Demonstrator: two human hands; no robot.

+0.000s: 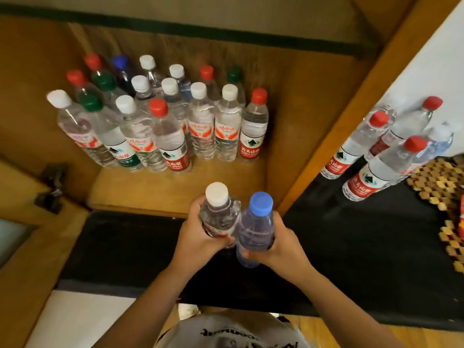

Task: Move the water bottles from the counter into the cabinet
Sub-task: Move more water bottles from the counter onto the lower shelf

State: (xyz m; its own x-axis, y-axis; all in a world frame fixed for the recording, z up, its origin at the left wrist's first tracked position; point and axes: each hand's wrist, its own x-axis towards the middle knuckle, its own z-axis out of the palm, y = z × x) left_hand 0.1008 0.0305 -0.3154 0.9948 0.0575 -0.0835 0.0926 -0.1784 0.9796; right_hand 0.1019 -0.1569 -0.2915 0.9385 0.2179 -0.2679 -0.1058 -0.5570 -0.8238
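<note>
Carrying: left hand (198, 237) grips white-cap bottle (219, 214), right hand (278, 247) grips blue-cap bottle (254, 229) | risk: bottles touch, may knock cabinet row (160, 126) over

Both forearms extended forward, close together; left hand (198, 234) and right hand (281, 244) each curled in a grip, thumbs inward

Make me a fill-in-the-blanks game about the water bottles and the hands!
1. The left hand holds a bottle with a ____ cap.
2. The right hand holds a bottle with a ____ cap.
3. The front bottle furthest right in the cabinet has a ____ cap.
4. The bottles still on the black counter stand to the ____ of the cabinet.

Missing words: white; blue; red; right
</note>
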